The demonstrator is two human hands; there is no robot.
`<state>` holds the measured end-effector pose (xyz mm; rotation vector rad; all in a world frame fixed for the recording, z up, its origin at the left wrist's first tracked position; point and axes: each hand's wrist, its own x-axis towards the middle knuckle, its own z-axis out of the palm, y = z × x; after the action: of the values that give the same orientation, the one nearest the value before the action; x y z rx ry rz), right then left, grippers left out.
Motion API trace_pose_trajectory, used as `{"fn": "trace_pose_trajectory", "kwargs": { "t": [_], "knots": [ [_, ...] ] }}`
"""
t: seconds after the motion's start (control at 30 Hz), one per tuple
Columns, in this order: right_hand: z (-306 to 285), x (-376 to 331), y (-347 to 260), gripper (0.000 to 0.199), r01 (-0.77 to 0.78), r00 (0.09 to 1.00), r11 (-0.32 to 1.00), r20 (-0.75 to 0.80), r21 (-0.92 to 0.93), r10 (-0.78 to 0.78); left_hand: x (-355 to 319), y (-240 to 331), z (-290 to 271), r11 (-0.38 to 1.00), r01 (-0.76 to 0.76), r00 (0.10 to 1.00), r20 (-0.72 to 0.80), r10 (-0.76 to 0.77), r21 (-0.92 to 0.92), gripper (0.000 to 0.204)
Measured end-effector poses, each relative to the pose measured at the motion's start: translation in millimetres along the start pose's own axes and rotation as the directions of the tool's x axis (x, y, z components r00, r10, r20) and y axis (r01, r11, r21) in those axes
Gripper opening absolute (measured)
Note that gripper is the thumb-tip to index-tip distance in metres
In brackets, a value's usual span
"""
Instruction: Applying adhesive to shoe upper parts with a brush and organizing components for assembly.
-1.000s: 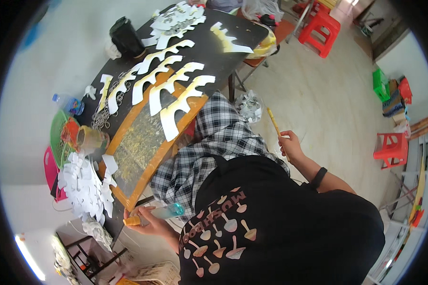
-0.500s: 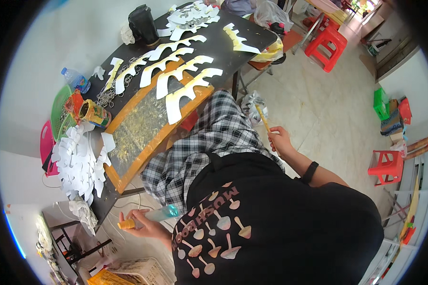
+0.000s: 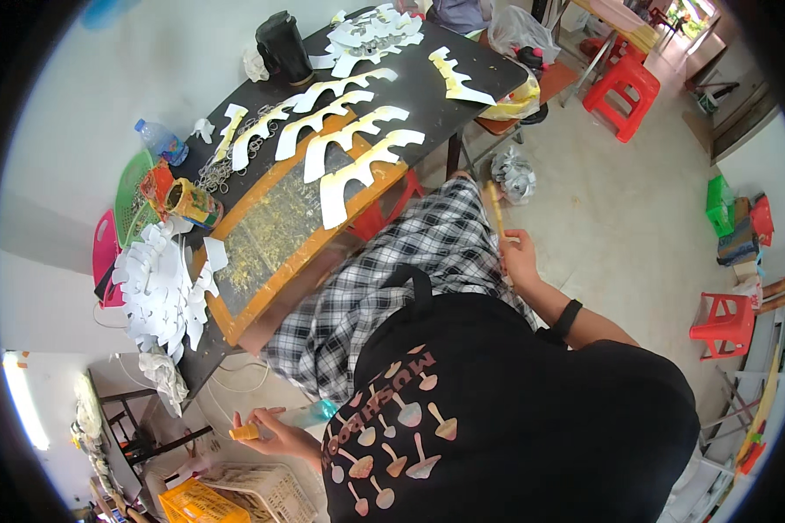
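My left hand [image 3: 277, 434], low by my hip, is closed round a clear, teal-tinted bottle [image 3: 312, 413] with an orange-yellow cap [image 3: 245, 431]. Out to my right, away from the table, my right hand [image 3: 520, 259] grips a thin yellowish stick [image 3: 495, 207] that points up; whether its far end carries bristles, I cannot make out. On the black table [image 3: 449, 61], curved white cut-out strips [image 3: 334, 200] with yellow-smeared edges lie in a row. Some rest across a wood-framed board [image 3: 266, 235] spattered with dried yellow stuff.
White cut-outs [image 3: 153, 283] are heaped at the table's left end, another pile [image 3: 379, 35] at its far end. An open can [image 3: 192, 205], a water bottle [image 3: 161, 142] and a black jug [image 3: 283, 48] stand along the wall. Red stools [image 3: 624, 94] and crates [image 3: 275, 494] stand on the floor.
My view has shifted, so the table appears further right. My legs have changed position. Both hands keep hold of the bottle and the stick, and the stick stands more upright.
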<state>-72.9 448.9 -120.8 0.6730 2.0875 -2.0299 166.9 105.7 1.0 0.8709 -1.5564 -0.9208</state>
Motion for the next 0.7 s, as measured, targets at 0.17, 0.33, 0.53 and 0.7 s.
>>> {"fn": "trace_pose_trajectory", "kwargs": {
  "t": [0.17, 0.33, 0.53, 0.7],
  "knots": [
    [-24.6, -0.3, 7.6, 0.025, 0.045, 0.989, 0.999, -0.139, 0.017, -0.042, -0.9, 2.5, 12.2, 1.000, -0.005, 0.998, 0.055, 0.004, 0.018, 0.039],
    [-46.0, -0.5, 11.9, 0.026, -0.055, 0.961, 0.992, -0.265, 0.109, 0.082, -2.2, 3.9, 39.5, 0.998, 0.031, 0.977, 0.212, -0.019, -0.056, 0.049],
    [-60.4, -10.4, 7.1, 0.023, -0.054, 0.968, 0.988, -0.237, 0.142, 0.087, 3.5, 17.0, 96.8, 0.977, -0.134, 0.871, 0.451, 0.195, -0.165, 0.063],
    [-72.5, -19.3, 3.4, 0.022, -0.275, 0.950, 0.919, -0.066, 0.282, 0.304, -8.8, 55.3, 179.7, 0.755, -0.579, 0.290, 0.788, 0.543, -0.307, 0.059]
  ]
}}
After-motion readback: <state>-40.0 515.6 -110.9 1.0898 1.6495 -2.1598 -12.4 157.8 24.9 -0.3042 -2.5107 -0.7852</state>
